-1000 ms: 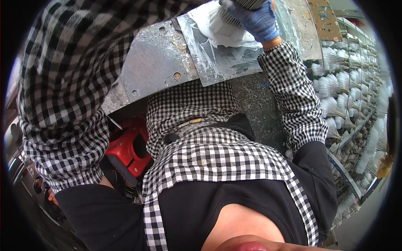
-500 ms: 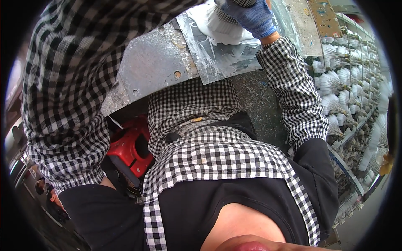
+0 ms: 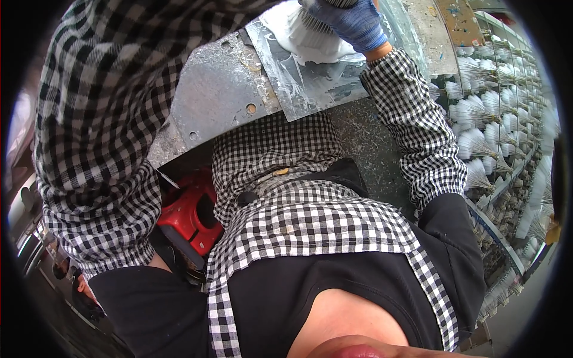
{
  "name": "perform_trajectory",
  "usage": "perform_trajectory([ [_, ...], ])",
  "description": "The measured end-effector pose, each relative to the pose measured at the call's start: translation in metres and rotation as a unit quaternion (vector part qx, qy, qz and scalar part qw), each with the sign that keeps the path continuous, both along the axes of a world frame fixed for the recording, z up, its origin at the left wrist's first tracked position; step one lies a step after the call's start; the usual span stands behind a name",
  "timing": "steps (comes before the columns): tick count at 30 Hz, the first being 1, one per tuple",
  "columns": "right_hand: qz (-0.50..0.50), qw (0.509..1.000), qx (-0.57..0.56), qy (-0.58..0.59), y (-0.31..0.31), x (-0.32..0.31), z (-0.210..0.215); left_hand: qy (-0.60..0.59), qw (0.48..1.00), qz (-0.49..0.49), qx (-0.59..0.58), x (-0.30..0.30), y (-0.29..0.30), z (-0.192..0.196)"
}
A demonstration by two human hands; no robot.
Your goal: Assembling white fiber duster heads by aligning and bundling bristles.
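A: And where is the bristle bundle (image 3: 315, 22) to be found?
B: At twelve o'clock! Thin dark-grey strands are spread downward, their ends sunk in thick white paste (image 3: 322, 56) on a smeared sheet (image 3: 310, 89).
A: And the grip?
B: Closed: the bundle is clasped by the blue-gloved right hand (image 3: 353, 24), toward one o'clock. The left hand is hidden past the upper edge; its grip cannot be told.
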State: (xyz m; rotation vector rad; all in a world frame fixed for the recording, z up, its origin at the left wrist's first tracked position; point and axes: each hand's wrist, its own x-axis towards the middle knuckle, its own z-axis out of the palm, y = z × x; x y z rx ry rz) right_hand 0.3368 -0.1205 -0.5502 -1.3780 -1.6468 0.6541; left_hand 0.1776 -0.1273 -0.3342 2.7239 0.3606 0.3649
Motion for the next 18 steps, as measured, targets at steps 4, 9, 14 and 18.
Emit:
perform_trajectory([
  [4,-0.01,0.999,-0.036,0.01,-0.002,-0.001,0.002,0.0,1.0,-0.003,0.003,0.001,0.0,0.001],
  [9,-0.006,1.0,0.005,0.018,-0.001,0.0,0.0,0.002,1.0,-0.005,0.005,0.003,-0.001,0.003],
  [14,0.025,0.997,0.015,-0.073,0.0,0.006,-0.007,0.002,1.0,-0.01,0.011,0.005,-0.002,0.004],
  [18,0.073,0.99,0.116,0.0,-0.004,0.009,-0.024,0.001,1.0,-0.012,0.011,0.007,0.0,0.005],
])
